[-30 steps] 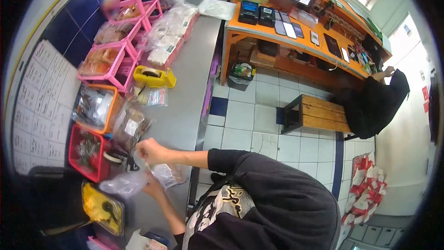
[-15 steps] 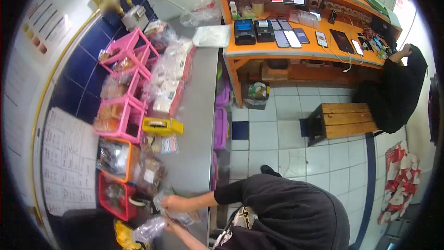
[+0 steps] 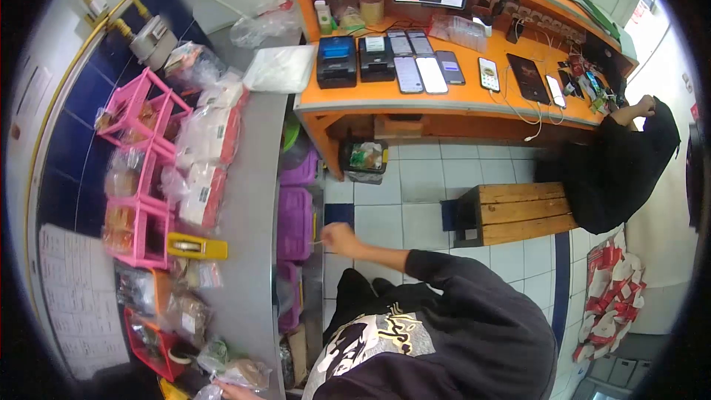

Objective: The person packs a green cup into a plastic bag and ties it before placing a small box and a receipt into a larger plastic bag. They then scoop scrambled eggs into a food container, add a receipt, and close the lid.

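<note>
My right hand [image 3: 340,240] is raised past the counter's edge, in front of a purple bin [image 3: 295,224]. Its fingers are closed, and a thin pale strip [image 3: 317,242] pokes out of them. At the bottom edge of the view, my left hand [image 3: 224,391] is closed on a clear plastic bag [image 3: 209,392], partly cut off by the frame. Just beyond that hand, another plastic bag with brownish contents [image 3: 248,374] lies on the metal counter [image 3: 248,252]. A greenish bag [image 3: 213,354] rests close by.
Pink baskets [image 3: 152,170], a yellow tape dispenser [image 3: 196,247] and a red basket [image 3: 152,344] line the counter's wall side. Phones and printers stand on an orange desk [image 3: 474,96]. Another person [image 3: 629,155] sits at right, by a wooden bench [image 3: 526,211].
My right hand has left the bags and swung up and away, past the counter's edge. The left hand stays low with a bag. The whole view has shifted, with the counter now farther left.
</note>
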A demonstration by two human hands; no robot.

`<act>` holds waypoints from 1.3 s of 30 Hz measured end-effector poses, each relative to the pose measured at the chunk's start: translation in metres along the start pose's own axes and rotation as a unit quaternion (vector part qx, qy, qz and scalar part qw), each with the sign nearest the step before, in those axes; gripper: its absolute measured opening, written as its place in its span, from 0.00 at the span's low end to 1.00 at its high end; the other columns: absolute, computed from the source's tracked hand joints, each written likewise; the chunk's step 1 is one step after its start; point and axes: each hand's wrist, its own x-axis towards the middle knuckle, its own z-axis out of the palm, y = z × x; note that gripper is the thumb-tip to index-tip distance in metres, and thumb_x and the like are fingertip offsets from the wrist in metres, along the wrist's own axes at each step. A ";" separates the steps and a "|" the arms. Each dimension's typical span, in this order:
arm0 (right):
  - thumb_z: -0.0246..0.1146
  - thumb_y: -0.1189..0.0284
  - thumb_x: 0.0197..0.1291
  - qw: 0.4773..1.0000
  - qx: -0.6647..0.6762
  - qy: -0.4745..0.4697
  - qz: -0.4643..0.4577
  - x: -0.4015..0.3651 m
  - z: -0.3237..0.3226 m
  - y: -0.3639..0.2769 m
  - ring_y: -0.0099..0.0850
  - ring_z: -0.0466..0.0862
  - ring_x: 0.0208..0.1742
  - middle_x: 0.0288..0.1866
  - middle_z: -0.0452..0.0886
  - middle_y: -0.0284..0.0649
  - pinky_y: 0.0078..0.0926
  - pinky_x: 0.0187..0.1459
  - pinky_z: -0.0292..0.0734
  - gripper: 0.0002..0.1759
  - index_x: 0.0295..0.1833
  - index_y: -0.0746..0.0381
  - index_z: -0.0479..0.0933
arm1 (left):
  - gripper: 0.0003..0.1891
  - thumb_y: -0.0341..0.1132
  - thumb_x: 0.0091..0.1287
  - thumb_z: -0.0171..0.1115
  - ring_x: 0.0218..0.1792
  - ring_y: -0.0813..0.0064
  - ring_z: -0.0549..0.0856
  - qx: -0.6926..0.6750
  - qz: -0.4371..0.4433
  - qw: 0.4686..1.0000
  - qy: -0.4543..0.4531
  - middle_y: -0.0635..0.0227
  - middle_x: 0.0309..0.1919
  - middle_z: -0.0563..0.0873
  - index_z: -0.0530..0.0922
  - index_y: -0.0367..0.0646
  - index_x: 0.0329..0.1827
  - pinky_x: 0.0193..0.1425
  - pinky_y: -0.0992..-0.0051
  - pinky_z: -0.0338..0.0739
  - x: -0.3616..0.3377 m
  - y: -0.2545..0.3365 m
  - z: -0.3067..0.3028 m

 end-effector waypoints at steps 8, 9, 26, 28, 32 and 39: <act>0.58 0.79 0.45 0.956 -0.115 0.250 0.100 0.086 -0.138 0.133 0.42 0.81 0.30 0.24 0.78 0.47 0.36 0.33 0.75 0.03 0.27 0.64 0.77 | 0.33 0.53 0.48 0.71 0.39 0.62 0.80 0.026 0.019 0.996 0.085 0.56 0.40 0.80 0.74 0.29 0.41 0.46 0.61 0.76 -0.072 0.030 0.125; 0.61 0.75 0.48 0.960 -0.131 0.223 0.109 0.103 -0.147 0.141 0.43 0.81 0.37 0.28 0.79 0.48 0.38 0.39 0.76 0.05 0.32 0.63 0.78 | 0.33 0.53 0.48 0.71 0.39 0.62 0.80 0.027 0.018 0.996 0.088 0.56 0.40 0.80 0.74 0.29 0.41 0.46 0.61 0.76 -0.081 0.032 0.144; 0.61 0.69 0.51 0.688 -0.390 0.611 -0.048 0.350 -0.556 0.139 0.52 0.60 0.64 0.63 0.62 0.55 0.54 0.56 0.52 0.20 0.48 0.65 0.66 | 0.32 0.53 0.49 0.71 0.39 0.62 0.81 0.007 -0.023 0.994 0.106 0.56 0.40 0.81 0.74 0.29 0.41 0.46 0.62 0.77 -0.193 0.079 0.370; 0.61 0.68 0.52 0.684 -0.436 0.583 -0.044 0.354 -0.552 0.172 0.54 0.55 0.68 0.68 0.57 0.56 0.57 0.58 0.48 0.23 0.51 0.65 0.64 | 0.32 0.53 0.49 0.71 0.39 0.62 0.81 0.005 -0.024 0.994 0.105 0.56 0.40 0.81 0.74 0.29 0.41 0.46 0.62 0.77 -0.198 0.083 0.381; 0.61 0.65 0.53 0.734 -0.421 0.533 0.016 0.342 -0.511 0.198 0.55 0.52 0.69 0.69 0.53 0.60 0.58 0.61 0.42 0.26 0.53 0.67 0.63 | 0.32 0.53 0.49 0.71 0.39 0.62 0.81 -0.007 -0.031 0.993 0.113 0.55 0.41 0.81 0.74 0.29 0.41 0.46 0.62 0.77 -0.204 0.089 0.400; 0.61 0.66 0.55 0.732 -0.282 0.619 0.039 0.361 -0.551 0.169 0.55 0.51 0.69 0.71 0.52 0.58 0.53 0.64 0.42 0.27 0.55 0.65 0.60 | 0.32 0.52 0.49 0.70 0.39 0.62 0.81 -0.011 -0.036 0.991 0.125 0.55 0.41 0.81 0.74 0.29 0.41 0.45 0.62 0.77 -0.209 0.098 0.417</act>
